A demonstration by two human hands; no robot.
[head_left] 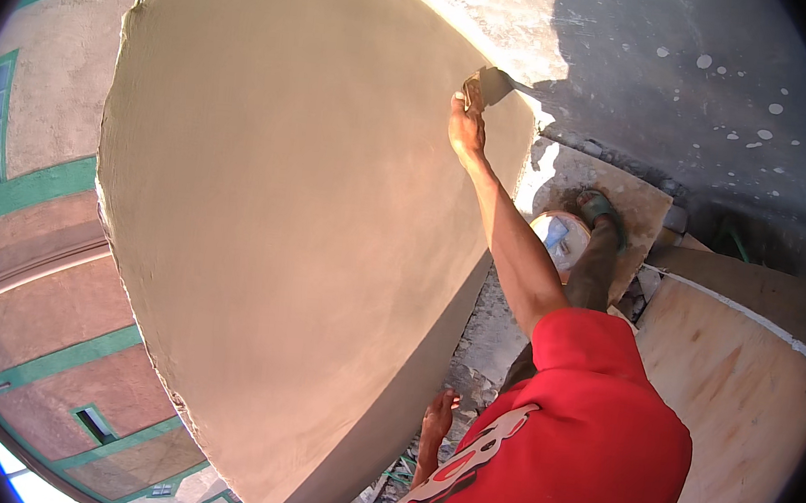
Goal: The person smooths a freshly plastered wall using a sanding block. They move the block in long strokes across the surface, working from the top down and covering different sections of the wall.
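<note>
A pinkish building with green bands fills the background at far left. Next comes a broad, smooth grey-beige wall face, rough along its left edge and shaded at lower right. Beside that shaded part, the left hand hangs low, fingers partly curled; whether it grips anything cannot be told. Farther up, the right hand is clamped on a scraper, which is at the wall's upper right edge. Rightward are a round bucket, a sandalled foot and a large wooden board.
</note>
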